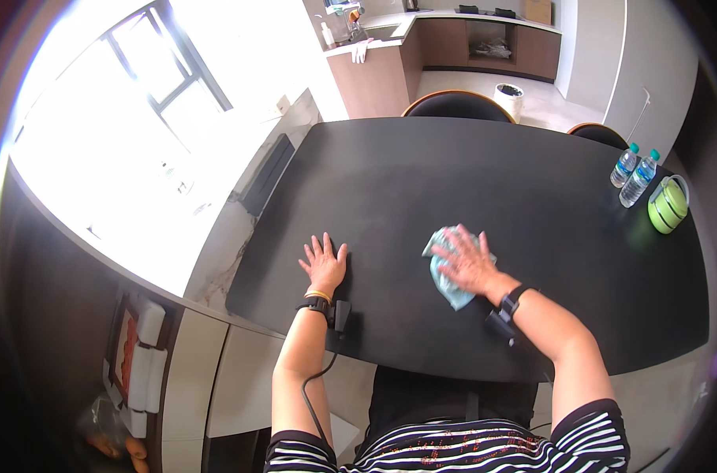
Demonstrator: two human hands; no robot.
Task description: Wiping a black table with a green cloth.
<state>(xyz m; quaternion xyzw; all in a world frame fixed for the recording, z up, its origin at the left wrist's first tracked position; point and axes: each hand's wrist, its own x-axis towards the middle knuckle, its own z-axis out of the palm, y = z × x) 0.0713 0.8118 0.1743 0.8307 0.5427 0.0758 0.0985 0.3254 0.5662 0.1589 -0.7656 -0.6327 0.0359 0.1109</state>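
A crumpled pale blue-green cloth (447, 285) lies on the black table (388, 177) under my right hand (470, 265). That palm presses down on the cloth with fingers spread, and the fabric shows past the fingertips and below the hand. To the left, my left hand (325, 266) rests flat on the bare tabletop, fingers apart and holding nothing. Each wrist wears a black strap with a small device, and a cable runs along my left forearm.
Two water bottles (638, 178) and a light green lidded container (668, 206) with a handle stand near the table's right edge. Black chairs (460, 109) sit beyond the far edge. A marble-patterned ledge (219, 260) borders the left side. Farther off are a white bucket (508, 103) and a kitchen counter.
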